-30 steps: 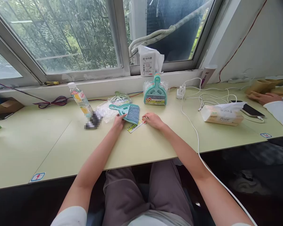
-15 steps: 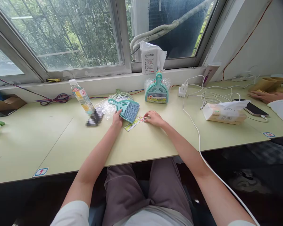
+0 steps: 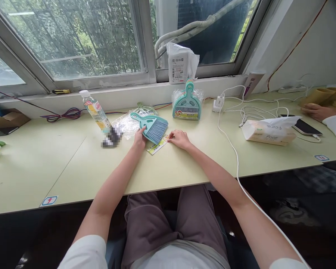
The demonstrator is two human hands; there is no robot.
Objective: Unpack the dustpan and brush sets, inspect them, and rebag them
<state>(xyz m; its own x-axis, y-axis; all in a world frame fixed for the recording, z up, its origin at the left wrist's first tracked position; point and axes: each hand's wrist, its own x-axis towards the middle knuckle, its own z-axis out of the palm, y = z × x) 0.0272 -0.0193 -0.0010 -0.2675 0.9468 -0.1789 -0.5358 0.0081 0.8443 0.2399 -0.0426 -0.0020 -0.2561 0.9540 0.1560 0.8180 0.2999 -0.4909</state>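
Observation:
My left hand [image 3: 140, 138] is closed on the edge of a small teal dustpan and brush set [image 3: 154, 127], its handle pointing up and left and its grey-blue bristles facing up. Under the set's lower right side lies a printed cardboard label [image 3: 157, 146] in yellow-green and white. The fingers of my right hand [image 3: 179, 138] pinch the label's right end, hiding that corner. Behind the set, crumpled clear plastic wrap [image 3: 126, 124] lies on the table, with another green set [image 3: 144, 109] partly hidden there.
A stack of wrapped teal sets [image 3: 187, 102] stands by the window wall. To the left is a drink bottle [image 3: 95, 110]. Rightward are a white charger [image 3: 217, 104], loose cables, a tissue pack [image 3: 268, 130] and a phone [image 3: 308, 127]. Another person's hand [image 3: 315, 111] rests at far right.
My right hand has shifted slightly left along with the label's end, closer to the brush. My left hand still holds the set. The whole view has shifted a little.

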